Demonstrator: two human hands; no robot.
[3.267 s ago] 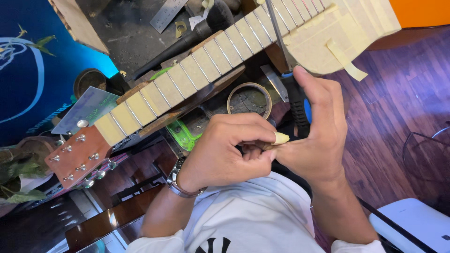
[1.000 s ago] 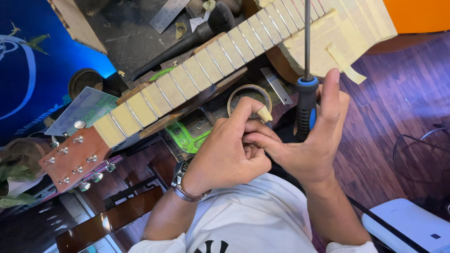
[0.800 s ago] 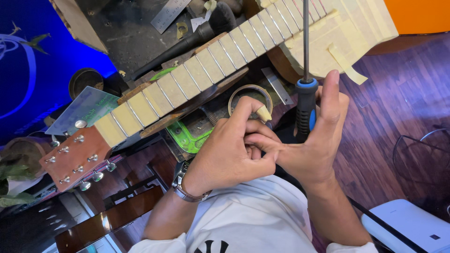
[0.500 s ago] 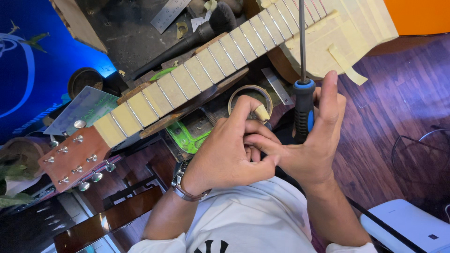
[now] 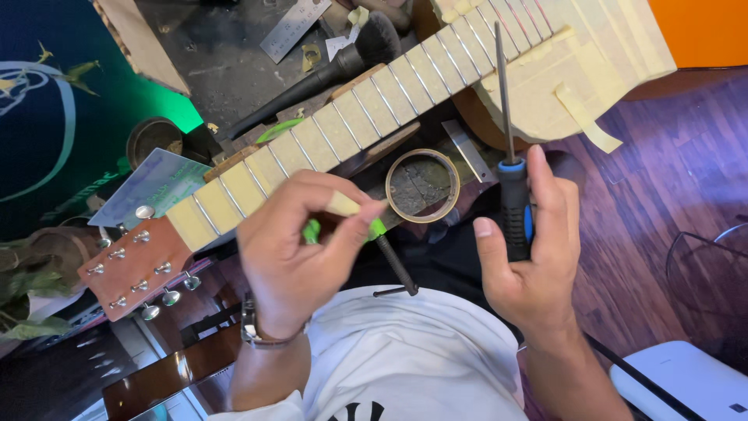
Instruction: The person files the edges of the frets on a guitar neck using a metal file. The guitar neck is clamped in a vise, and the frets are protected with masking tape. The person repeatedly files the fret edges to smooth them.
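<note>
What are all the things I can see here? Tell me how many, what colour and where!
guitar: one, brown headstock, neck and body covered in cream tape, lying across the middle
tape roll: one, tan, under the neck
brush: one, black, above the neck
metal ruler: one, silver, top
plastic card: one, pale green, left
screwdriver: one, black and blue handle, in right hand
tape piece: one, cream, in left fingers
left hand: centre
right hand: right
</note>
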